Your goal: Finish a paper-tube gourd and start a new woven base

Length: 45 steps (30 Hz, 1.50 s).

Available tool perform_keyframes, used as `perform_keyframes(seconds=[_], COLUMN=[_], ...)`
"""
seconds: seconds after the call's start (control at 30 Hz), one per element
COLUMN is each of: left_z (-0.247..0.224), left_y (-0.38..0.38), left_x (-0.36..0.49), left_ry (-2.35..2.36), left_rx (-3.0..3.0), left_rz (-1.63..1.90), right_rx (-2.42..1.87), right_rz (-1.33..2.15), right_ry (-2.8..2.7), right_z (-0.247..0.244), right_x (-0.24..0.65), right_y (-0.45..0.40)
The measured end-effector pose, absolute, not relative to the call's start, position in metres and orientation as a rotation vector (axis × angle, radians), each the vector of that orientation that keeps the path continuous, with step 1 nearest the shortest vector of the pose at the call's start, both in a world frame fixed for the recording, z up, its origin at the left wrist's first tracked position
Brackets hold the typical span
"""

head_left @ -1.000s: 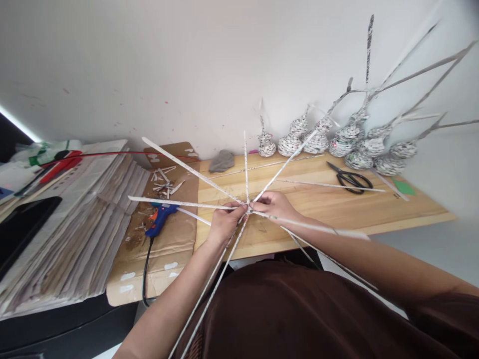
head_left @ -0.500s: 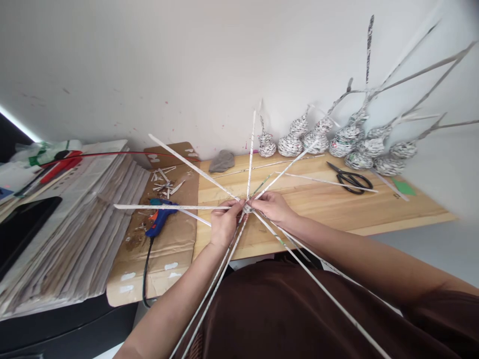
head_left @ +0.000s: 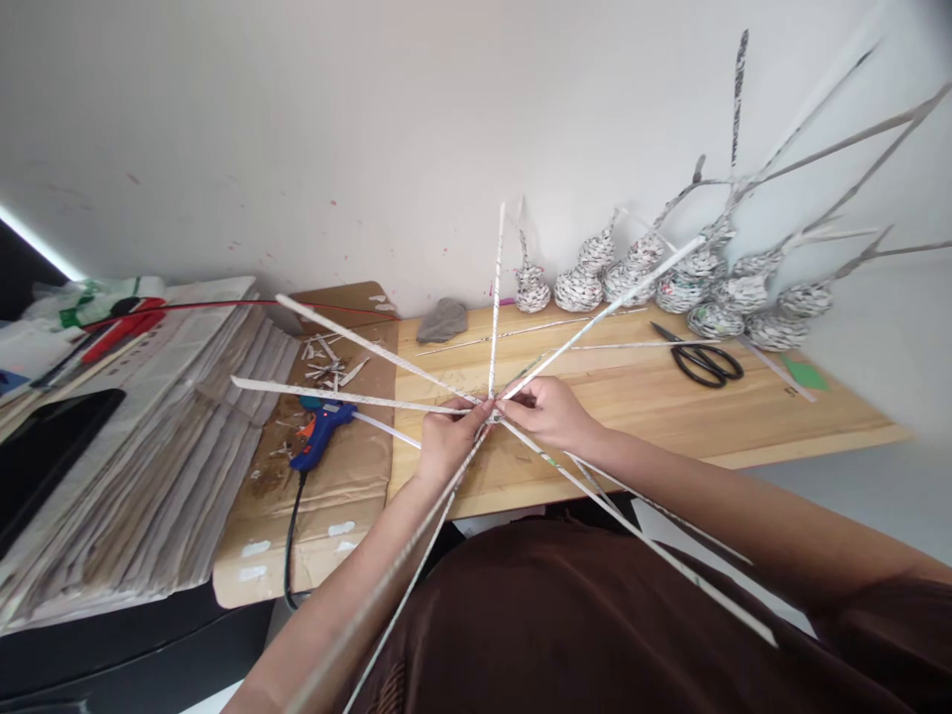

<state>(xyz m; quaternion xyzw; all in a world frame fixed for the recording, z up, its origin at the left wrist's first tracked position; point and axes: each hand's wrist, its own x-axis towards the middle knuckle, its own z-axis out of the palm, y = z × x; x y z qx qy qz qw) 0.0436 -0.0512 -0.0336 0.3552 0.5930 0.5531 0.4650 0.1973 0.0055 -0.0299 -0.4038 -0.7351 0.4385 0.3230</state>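
Observation:
Several long rolled-paper sticks point(head_left: 495, 297) radiate from one small woven centre, held over the front of the wooden board. My left hand point(head_left: 450, 441) pinches this centre from the left, its thumb and fingertips closed on the crossing sticks. From the right, my right hand point(head_left: 546, 415) pinches the base of a paper stick point(head_left: 617, 305) that slants up to the right. The two hands nearly touch. Other sticks run down past my forearms over my brown clothing. The fingertips cover most of the woven centre.
Woven paper gourds point(head_left: 578, 288) stand along the wall. Black scissors point(head_left: 703, 362), a grey stone point(head_left: 441, 322) and loose sticks lie on the board point(head_left: 632, 426). Leftward are a blue glue gun point(head_left: 323, 434) on cardboard point(head_left: 334, 516), paper scraps and a newspaper stack point(head_left: 171, 446).
The paper sticks have turned and tilted. The upper right stick now reaches farther right, and the left sticks have shifted. Both hands stay closed at the centre.

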Motion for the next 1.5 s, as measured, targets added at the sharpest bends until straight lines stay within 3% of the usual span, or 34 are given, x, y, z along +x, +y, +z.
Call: perform_keyframes(seconds=[0.27,0.57,0.93,1.23,1.5], left_z=[-0.040,-0.039,-0.036,-0.036,-0.037], left_y=[-0.049,-0.049,-0.050,-0.049,-0.049], left_x=[0.044,0.047,0.048,0.044,0.045], left_ry=[1.399,1.339,1.357,1.380,1.375], left_rx=[0.868,0.768,0.858,1.060,0.943], left_rz=[1.316,1.378,1.308,1.244,1.299], right_rx=[-1.094,-1.231,-1.102,-1.114,-1.084], right_rz=[0.899,0.528,0.185,0.192,0.556], right_ry=[-1.962,-2.365,-2.512,-2.407,-2.262], right_z=[-0.022,-0.002,-0.002,-0.005,-0.002], right_x=[0.198,0.207,0.205,0.206,0.207], right_y=[-0.005,-0.011,-0.004,-0.005,-0.010])
